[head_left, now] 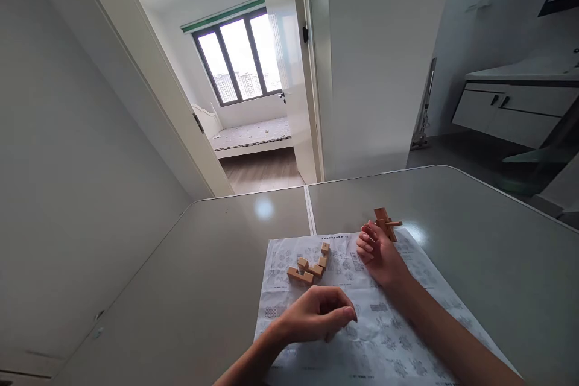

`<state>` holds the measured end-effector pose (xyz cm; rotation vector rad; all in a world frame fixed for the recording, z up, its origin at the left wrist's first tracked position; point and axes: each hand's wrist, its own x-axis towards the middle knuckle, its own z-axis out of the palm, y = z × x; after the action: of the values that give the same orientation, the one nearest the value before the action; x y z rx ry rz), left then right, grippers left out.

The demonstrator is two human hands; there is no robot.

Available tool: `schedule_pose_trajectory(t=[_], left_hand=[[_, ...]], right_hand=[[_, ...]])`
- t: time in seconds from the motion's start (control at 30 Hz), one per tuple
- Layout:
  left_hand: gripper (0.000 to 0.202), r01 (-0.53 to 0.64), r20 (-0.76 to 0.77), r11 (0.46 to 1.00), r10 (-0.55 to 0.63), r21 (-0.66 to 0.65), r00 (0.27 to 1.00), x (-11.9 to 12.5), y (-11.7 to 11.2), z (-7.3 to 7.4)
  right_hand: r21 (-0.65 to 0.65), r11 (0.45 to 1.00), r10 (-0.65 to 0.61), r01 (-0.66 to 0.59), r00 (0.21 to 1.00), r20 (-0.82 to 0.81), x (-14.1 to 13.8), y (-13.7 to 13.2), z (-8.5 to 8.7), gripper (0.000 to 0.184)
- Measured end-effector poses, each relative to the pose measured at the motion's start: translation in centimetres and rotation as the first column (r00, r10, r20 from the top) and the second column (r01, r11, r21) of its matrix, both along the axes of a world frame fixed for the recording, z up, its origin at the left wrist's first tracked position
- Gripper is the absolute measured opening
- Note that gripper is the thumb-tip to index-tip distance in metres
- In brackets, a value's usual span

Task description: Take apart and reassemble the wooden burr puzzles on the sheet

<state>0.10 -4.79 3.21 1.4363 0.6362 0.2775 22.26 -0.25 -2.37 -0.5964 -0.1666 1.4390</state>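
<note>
The right hand (377, 256) lies palm up at the far right edge of the sheet (384, 338), fingers curled toward a cluster (383, 221) of wooden blocks. The cluster is a few bars crossed and locked into one another, with one thin bar sticking out to the right. It sits at the fingertips and looks gripped rather than merely touched, though it is small and partly behind the fingers, so the hold itself is hard to make out.

The left hand (316, 313) hovers over the middle of the sheet, nearer the person. Its fingers are folded in and the thumb rests against the forefinger. Nothing shows inside it.

Between the two hands, a little left of the cluster, the loose pieces (310, 266) lie on the sheet. There are several notched blocks in a rough heap touching one another, with one small block just beyond them. None of these is joined to the cluster, and neither hand touches them.

The sheet is printed with rows of small diagrams and lies flat on the grey worktop (203, 289), near its front edge.

Judged from how things lie, the build is partway along. A first few bars are interlocked in the right hand, and about as many pieces again, perhaps more, wait unplaced on the sheet. The cluster does not look like a closed, finished shape, since that one bar juts free and gaps show between the crossed parts. The larger share of the fitting seems to remain.
</note>
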Motion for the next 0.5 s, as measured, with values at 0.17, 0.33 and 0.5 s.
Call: schedule_pose_trajectory(t=[0.17, 0.33, 0.5], left_hand=[[0.04, -0.204, 0.164, 0.978, 0.196, 0.036, 0.967, -1.2, 1.4, -0.3], [0.046, -0.637, 0.298, 0.764, 0.588, 0.101, 0.752, -2.3, 3.2, 0.0], [0.04, -0.75, 0.262, 0.437, 0.748, 0.496, 0.61, -2.7, 4.2, 0.1]], right_hand=[[0.008, 0.993, 0.118, -0.12, 0.981, 0.155, -1.0, -0.3, 0.1, 0.029], [0.011, 0.987, 0.155, -0.162, 0.962, 0.226, -1.4, -0.5, 0.2, 0.028], [0.015, 0.986, 0.155, -0.167, 0.941, 0.302, -1.6, -0.9, 0.6, 0.028]])
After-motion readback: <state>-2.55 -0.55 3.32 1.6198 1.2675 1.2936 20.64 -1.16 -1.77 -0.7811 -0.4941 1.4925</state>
